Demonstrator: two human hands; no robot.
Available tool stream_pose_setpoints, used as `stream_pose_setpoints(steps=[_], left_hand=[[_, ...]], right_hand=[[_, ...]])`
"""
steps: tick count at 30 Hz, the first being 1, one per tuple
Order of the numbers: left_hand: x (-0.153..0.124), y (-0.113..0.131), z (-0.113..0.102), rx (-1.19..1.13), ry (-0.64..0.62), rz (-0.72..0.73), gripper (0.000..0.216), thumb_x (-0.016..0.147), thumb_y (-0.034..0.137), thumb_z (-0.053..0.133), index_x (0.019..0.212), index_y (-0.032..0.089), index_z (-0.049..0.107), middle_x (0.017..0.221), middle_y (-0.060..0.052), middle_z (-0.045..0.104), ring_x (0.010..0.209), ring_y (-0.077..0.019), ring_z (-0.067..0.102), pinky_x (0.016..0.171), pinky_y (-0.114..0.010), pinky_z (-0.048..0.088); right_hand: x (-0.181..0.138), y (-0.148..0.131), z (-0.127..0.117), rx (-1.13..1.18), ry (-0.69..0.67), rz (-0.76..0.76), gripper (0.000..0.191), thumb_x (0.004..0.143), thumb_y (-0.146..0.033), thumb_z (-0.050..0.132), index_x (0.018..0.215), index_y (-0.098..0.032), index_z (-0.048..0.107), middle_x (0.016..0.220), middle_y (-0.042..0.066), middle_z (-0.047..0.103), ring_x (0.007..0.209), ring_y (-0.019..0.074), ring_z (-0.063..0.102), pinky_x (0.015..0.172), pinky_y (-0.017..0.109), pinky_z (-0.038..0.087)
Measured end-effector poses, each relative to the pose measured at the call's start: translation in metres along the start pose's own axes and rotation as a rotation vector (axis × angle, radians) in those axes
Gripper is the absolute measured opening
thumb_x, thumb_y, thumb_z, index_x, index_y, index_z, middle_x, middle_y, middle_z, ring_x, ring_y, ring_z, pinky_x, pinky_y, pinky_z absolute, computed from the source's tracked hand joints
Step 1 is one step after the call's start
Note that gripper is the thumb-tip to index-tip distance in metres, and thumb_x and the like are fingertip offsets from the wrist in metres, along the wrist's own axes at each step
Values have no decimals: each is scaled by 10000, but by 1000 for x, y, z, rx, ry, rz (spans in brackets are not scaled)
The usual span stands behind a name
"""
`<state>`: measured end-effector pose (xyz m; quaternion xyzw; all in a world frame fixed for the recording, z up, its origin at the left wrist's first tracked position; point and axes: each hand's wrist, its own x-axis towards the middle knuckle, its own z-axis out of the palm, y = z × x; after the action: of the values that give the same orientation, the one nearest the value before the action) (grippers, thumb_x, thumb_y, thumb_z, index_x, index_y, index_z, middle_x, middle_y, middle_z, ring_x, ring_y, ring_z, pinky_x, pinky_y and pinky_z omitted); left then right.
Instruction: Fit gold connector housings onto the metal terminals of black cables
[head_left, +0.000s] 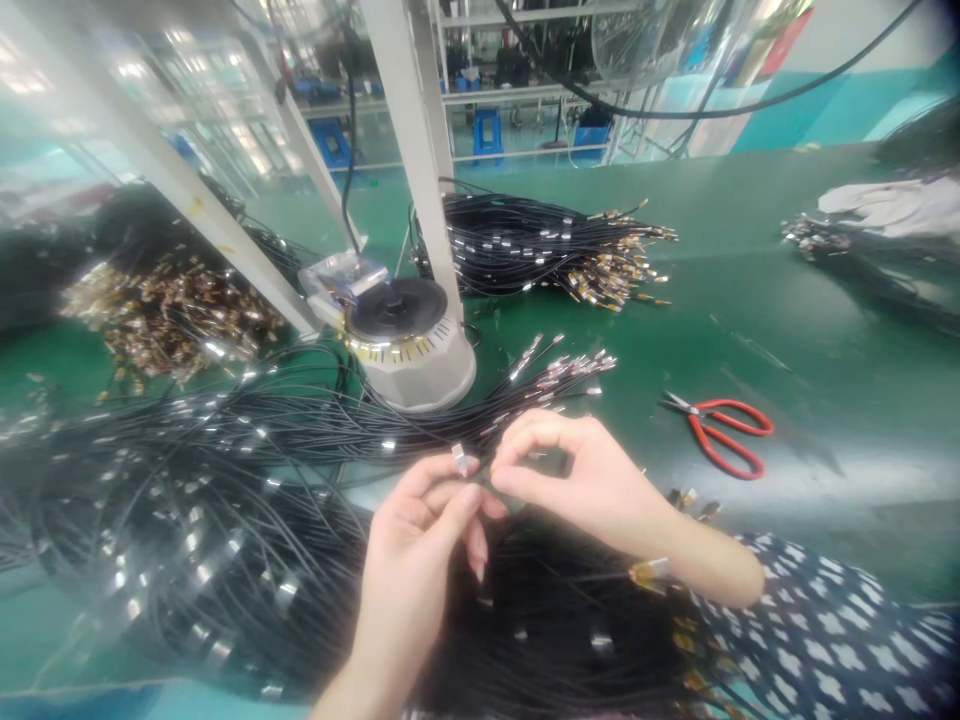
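Note:
My left hand (420, 540) is closed, its thumb and fingers pinching a thin black cable near a small silver connector (460, 458) that sticks up past the fingertips. Just to its right, my right hand (577, 470) has thumb and index finger pressed together in a pinch. What it holds, if anything, is too small to make out. Below both hands lies a dense heap of black cables (555, 610) with small pale labels. Behind them a bundle of cables with silver ends (570, 368) stretches across the green table (750, 330).
A grey dispenser with a black disc (409, 350) stands behind my hands beside white frame posts (420, 130). Red-handled scissors (724, 430) lie to the right. More cable bundles (540, 245) lie at the back, with gold-ended cables (180, 315) on the left and a white cloth (900, 208) far right.

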<state>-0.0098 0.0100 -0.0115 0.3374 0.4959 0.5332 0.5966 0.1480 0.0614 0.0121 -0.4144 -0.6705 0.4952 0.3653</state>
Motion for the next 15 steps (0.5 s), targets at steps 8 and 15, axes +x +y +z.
stream_pose_setpoints(steps=[8, 15], left_hand=[[-3, -3, -1, 69, -13, 23, 269, 845, 227, 669, 1103, 160, 700, 617, -8, 659, 417, -79, 494, 388, -187, 390], [-4, -3, 0, 87, -19, 8, 258, 844, 241, 665, 1085, 176, 726, 609, -12, 650, 419, -80, 481, 396, -195, 372]], right_hand=[[5, -1, 2, 1, -45, 42, 104, 785, -183, 687, 683, -166, 682, 797, 26, 692, 803, 168, 652, 814, 324, 481], [6, 1, 3, 10, -36, 54, 101, 783, -192, 696, 686, -166, 684, 821, 29, 705, 823, 169, 663, 828, 322, 489]])
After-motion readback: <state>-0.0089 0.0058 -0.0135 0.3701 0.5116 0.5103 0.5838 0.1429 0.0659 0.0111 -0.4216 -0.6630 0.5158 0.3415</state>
